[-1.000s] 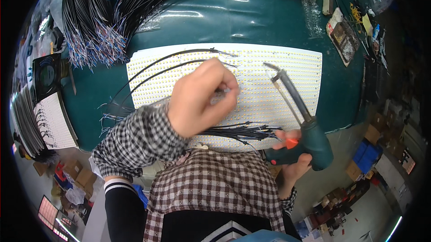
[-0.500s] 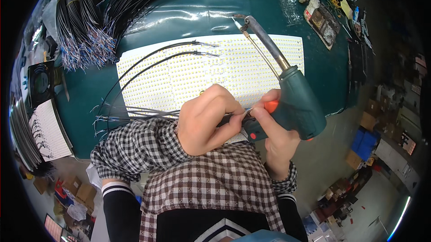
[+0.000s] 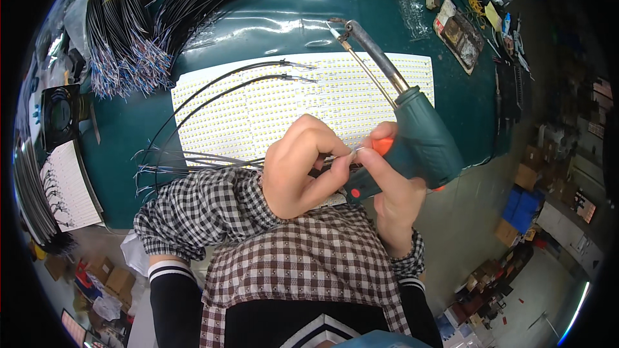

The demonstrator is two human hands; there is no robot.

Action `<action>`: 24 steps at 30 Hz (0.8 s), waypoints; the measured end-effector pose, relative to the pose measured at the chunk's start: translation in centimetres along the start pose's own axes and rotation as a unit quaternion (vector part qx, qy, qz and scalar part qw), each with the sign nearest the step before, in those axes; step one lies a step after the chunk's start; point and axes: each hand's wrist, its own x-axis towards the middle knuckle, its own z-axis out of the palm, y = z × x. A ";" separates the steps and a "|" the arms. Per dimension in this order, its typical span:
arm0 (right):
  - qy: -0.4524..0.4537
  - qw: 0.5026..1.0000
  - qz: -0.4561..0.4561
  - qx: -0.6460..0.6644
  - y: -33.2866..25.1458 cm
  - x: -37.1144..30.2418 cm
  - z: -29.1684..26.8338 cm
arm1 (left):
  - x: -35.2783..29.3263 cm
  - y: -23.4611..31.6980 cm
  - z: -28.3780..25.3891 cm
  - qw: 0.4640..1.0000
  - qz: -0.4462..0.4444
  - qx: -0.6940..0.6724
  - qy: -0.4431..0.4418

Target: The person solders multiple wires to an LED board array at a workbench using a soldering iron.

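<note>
My left hand [image 3: 303, 167] is closed in a pinch, its fingertips meeting those of my right hand at a thin wire end [image 3: 354, 151]. My right hand [image 3: 396, 193] is wrapped round a dark green soldering gun [image 3: 429, 129] with an orange trigger [image 3: 383, 147]; its thumb and a finger also press at the wire end. The gun's metal tip [image 3: 334, 30] points up and away, over the far side of a white LED panel [image 3: 245, 116]. Two black cables [image 3: 219, 81] curve across that panel, their stripped ends near its middle. More black cables [image 3: 213, 159] run beside my left sleeve.
Thick bundles of black cable [image 3: 126, 25] lie at the far left of the green table [image 3: 122, 135]. A small fan [image 3: 60, 113] and a stack of white panels [image 3: 71, 187] are on the left. A stained tray [image 3: 459, 35] and loose tools sit at the far right.
Both hands and the soldering gun have shifted slightly, the gun a little to the left and away. My fingertips stay together at the wire end.
</note>
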 end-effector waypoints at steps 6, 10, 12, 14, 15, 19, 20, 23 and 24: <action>-0.007 0.999 -0.039 0.001 0.4 0.1 0.5 | -0.3 0.2 0.2 0.996 -0.067 -0.056 -0.010; -0.016 0.997 -0.061 -0.032 0.4 0.2 0.7 | -0.7 0.2 0.6 0.982 -0.131 -0.134 0.018; -0.011 0.997 -0.070 -0.038 0.6 0.3 1.0 | -0.8 0.1 0.8 0.975 -0.153 -0.158 0.019; 0.034 0.997 -0.060 0.015 0.8 0.2 1.4 | -0.9 -0.1 0.9 0.972 -0.169 -0.161 0.019; 0.034 0.998 -0.060 0.015 0.8 0.3 1.5 | -0.9 -0.1 0.9 0.973 -0.158 -0.168 0.022; 0.002 0.996 -0.094 -0.010 0.8 0.5 1.4 | -1.0 0.0 1.0 0.964 -0.183 -0.191 0.024; 0.009 0.995 -0.098 -0.021 0.7 0.5 1.4 | -1.0 -0.1 1.0 0.968 -0.177 -0.176 0.026; 0.007 0.997 -0.074 -0.018 0.7 -0.1 1.4 | -1.0 -0.2 1.0 0.974 -0.158 -0.160 0.040; 0.004 0.998 -0.067 -0.006 0.8 -0.2 1.5 | -1.0 -0.1 1.1 0.973 -0.156 -0.165 0.042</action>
